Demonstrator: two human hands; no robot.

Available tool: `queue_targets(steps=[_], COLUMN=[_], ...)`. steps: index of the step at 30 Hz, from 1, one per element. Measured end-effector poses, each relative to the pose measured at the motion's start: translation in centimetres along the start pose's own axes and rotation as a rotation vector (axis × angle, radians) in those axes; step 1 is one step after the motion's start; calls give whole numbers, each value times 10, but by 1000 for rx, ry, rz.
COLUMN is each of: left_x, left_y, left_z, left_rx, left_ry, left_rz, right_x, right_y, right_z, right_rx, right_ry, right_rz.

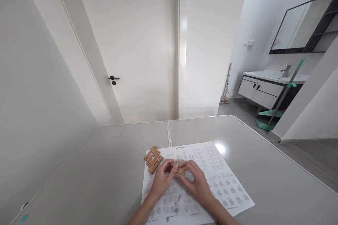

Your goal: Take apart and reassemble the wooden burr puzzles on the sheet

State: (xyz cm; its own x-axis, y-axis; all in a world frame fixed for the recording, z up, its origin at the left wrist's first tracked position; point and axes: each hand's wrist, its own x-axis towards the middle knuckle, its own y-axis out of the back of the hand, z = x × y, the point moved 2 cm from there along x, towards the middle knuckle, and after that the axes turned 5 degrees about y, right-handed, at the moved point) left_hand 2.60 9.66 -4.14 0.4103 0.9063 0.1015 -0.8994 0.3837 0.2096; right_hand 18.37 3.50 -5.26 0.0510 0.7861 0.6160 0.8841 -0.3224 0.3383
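Both hands meet over a printed sheet on the table. My left hand pinches a small wooden puzzle piece between thumb and fingers. From the other side, my right hand grips another light wooden puzzle piece, and the two pieces touch or nearly touch. Fingers cover much of both, so how they fit together is hidden. Left of my left hand, several notched wooden pieces lie side by side at the sheet's upper left corner.
A grey table with a seam down its middle spreads around the sheet. Beyond it stands a white door with a black handle. To the right are a washbasin cabinet, a green dustpan and a mop.
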Motion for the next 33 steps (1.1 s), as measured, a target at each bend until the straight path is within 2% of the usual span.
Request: queue_targets(steps=[8,13,19,22,28,33], left_x=[2,3,8,10,10,11], left_y=[3,4,11,14,14,11], left_z=[-5,-10,-11,-15,-25,-34], left_rx=[-19,-13,-73,-93,14,95], left_ry=[7,31,52,72,70,67], left_rz=[43,151,289,293,228,175], right_x=[-1,-3,-6,-4,2,3], right_y=[1,0,-8,-6,2,6], right_z=[1,-1,-4,-2,13,24], right_rx=[-32,-45,-31,2,154,112], right_ry=[11,68,103,23,-348,-482], right_rz=[-11,-39,-153,-67,130,153])
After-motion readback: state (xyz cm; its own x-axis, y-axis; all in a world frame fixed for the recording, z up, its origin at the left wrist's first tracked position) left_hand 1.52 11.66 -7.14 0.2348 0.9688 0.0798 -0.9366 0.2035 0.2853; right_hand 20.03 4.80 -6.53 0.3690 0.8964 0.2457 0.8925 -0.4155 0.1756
